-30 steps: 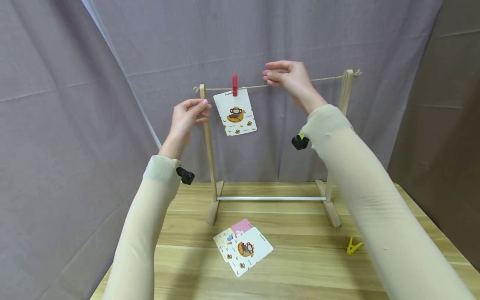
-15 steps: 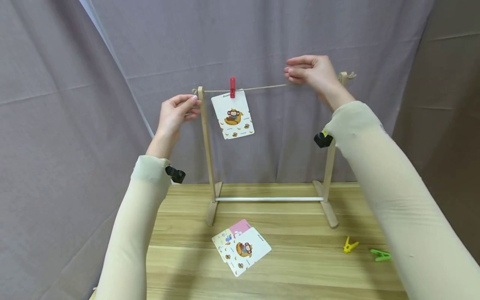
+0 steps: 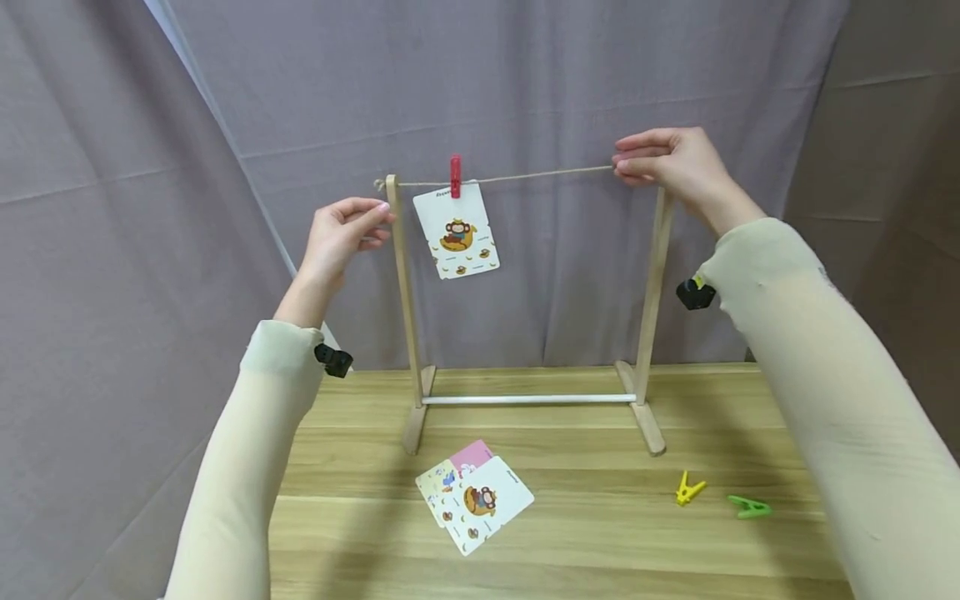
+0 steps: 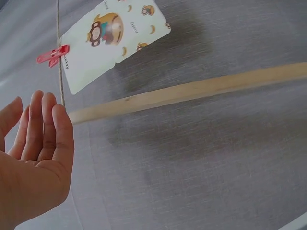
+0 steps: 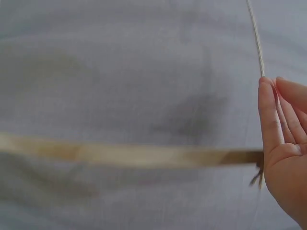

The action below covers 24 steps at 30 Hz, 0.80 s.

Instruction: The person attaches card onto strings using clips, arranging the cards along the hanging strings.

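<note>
A white monkey card [image 3: 456,237] hangs slightly tilted from the string [image 3: 547,172], clipped by a red clothespin [image 3: 455,177]. My left hand [image 3: 333,242] is beside the left post of the wooden stand [image 3: 407,292]. In the left wrist view its fingers [image 4: 62,134] are nearly straight, with nothing between them and the thumb. At the string's right end is my right hand [image 3: 678,171], fingers extended and thumb close to them. The right wrist view has the string [image 5: 256,40] running to the fingertips; whether they touch it is unclear. The right post's top is hidden behind this hand.
Several overlapping cards [image 3: 487,504] lie on the wooden table [image 3: 585,533], a monkey card on top. A yellow clothespin [image 3: 688,488] and a green clothespin [image 3: 748,507] lie at the right. A white rod [image 3: 528,399] joins the stand's feet. Grey curtain [image 3: 540,83] hangs behind.
My right hand has moved right along the string toward the right post. The left hand has shifted slightly left. The green clothespin, hidden behind the right arm at first, is now in sight.
</note>
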Each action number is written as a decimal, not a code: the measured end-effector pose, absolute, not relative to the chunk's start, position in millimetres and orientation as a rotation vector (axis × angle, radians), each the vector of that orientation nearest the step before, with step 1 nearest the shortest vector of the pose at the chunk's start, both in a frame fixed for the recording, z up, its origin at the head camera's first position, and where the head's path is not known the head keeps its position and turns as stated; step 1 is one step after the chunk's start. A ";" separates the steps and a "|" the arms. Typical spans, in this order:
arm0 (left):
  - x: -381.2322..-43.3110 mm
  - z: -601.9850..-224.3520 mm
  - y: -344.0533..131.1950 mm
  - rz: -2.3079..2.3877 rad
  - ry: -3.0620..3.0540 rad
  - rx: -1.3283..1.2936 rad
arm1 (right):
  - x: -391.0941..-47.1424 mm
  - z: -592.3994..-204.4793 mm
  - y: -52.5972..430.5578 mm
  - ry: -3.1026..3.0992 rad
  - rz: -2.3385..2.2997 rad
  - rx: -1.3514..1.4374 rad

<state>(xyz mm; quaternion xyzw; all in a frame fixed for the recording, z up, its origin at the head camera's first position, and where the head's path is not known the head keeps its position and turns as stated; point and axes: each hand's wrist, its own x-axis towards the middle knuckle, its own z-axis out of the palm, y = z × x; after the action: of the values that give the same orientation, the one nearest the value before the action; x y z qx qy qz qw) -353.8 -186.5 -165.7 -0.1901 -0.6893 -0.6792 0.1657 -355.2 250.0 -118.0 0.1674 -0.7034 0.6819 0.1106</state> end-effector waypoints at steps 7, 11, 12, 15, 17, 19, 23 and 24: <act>-345.0 -174.6 -189.2 -1.798 -2.114 -0.557 | -341.8 -134.3 281.7 -2.100 1.881 0.533; -338.7 -182.2 -193.8 -1.738 -2.166 -0.566 | -333.0 -143.0 302.6 -2.103 1.854 0.512; -337.1 -184.8 -195.5 -1.727 -2.177 -0.567 | -330.8 -145.4 307.8 -2.108 1.848 0.493; -332.3 -193.9 -200.3 -1.701 -2.208 -0.572 | -322.4 -154.7 323.1 -2.125 1.818 0.433; -330.3 -200.8 -202.5 -1.694 -2.225 -0.573 | -316.3 -162.8 333.5 -2.116 1.828 0.406; -328.7 -207.7 -204.7 -1.678 -2.246 -0.575 | -310.8 -172.8 343.3 -2.109 1.836 0.405; -326.4 -222.0 -210.3 -1.629 -2.295 -0.566 | -303.0 -197.6 359.1 -2.161 1.774 0.415; -325.8 -225.9 -212.2 -1.609 -2.314 -0.565 | -301.2 -204.7 362.0 -2.190 1.734 0.412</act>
<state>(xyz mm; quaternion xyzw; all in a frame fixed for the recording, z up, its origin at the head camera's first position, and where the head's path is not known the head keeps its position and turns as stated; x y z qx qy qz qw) -325.8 -212.2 -225.9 -0.1947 -0.7978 -0.5548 0.1332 -301.2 362.0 -204.7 0.1440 -0.7659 0.6062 0.1584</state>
